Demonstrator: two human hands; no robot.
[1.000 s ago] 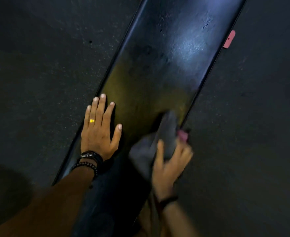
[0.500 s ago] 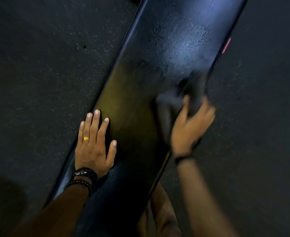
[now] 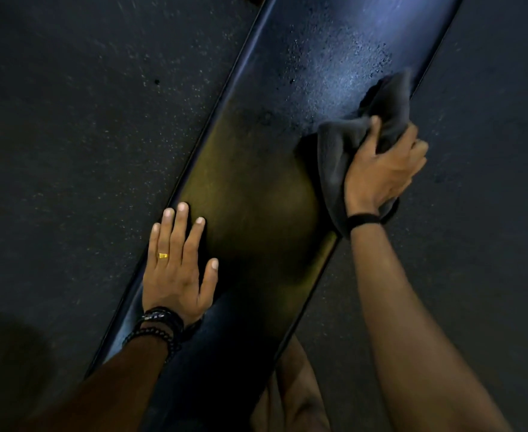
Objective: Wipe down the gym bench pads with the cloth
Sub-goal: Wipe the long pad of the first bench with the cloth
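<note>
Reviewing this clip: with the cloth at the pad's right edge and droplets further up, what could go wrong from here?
1. The right hand grips the gray cloth at the bench pad's right edge, partly overhanging; a stroke may slip off.
2. Droplets beyond the cloth could be missed.
3. The left hand lies flat on the pad; the area beneath may stay unwiped.

Dark speckled rubber floor (image 3: 85,135) under dim light

Right hand (image 3: 381,169) grips dark cloth (image 3: 346,151) on bench pad (image 3: 256,198) right edge; left hand (image 3: 175,269) rests flat near left edge.
</note>
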